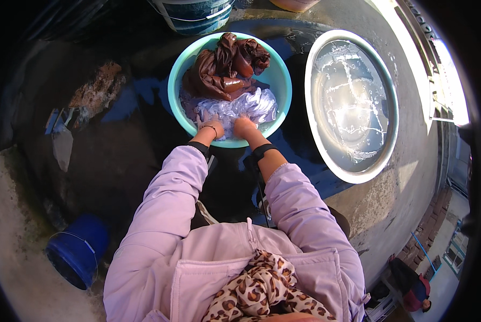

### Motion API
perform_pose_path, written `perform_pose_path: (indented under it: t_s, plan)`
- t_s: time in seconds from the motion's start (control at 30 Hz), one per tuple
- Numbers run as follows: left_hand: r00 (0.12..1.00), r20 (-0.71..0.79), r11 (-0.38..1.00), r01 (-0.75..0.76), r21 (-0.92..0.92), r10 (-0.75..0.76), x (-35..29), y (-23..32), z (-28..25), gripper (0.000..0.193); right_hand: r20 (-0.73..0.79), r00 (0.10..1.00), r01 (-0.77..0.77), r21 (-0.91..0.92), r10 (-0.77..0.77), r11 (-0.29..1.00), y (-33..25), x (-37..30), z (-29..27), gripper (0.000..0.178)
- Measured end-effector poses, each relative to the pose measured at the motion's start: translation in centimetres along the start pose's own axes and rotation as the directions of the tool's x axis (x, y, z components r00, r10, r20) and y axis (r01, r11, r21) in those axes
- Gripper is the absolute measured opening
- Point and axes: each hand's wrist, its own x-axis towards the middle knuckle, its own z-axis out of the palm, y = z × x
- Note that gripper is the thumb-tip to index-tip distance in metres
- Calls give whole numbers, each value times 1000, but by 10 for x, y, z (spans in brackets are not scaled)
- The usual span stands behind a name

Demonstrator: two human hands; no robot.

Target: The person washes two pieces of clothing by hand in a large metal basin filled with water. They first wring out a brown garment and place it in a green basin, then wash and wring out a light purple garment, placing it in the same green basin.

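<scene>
A turquoise plastic basin (175, 80) holds water and wet cloth. Both my wrists reach over its near rim. A pale lilac, shiny wet cloth (257, 105) lies in the near half of the water. My left hand (210, 124) is pushed down into the near left of that cloth, its fingers mostly hidden by water and folds. Close beside it my right hand (243, 125) goes down into the same cloth, fingers out of sight. A bunched dark brown wet garment (213, 72) is heaped in the far half, partly above the water.
To the right stands a large metal basin (311, 96) of water. A dark bucket with a handle (195, 16) is beyond the turquoise basin. A blue bucket (77, 249) lies at the lower left. Wet floor surrounds them; another person (412, 290) is at the lower right.
</scene>
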Motion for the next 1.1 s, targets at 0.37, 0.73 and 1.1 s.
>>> perform_pose_path:
  t_s: [0.37, 0.73, 1.1]
  plan:
    - [722, -615, 586, -362, -725, -316, 18, -40, 10, 32, -386, 894, 404, 914, 230, -35, 51, -32, -17, 23]
    - [927, -370, -577, -340, -743, -70, -16, -63, -13, 23, -688, 697, 324, 554, 202, 767, 54, -64, -44, 62]
    - [726, -658, -72, -680, -729, -201, -66, -51, -40, 16, -507, 848, 529, 821, 153, -214, 31, -109, -113, 22]
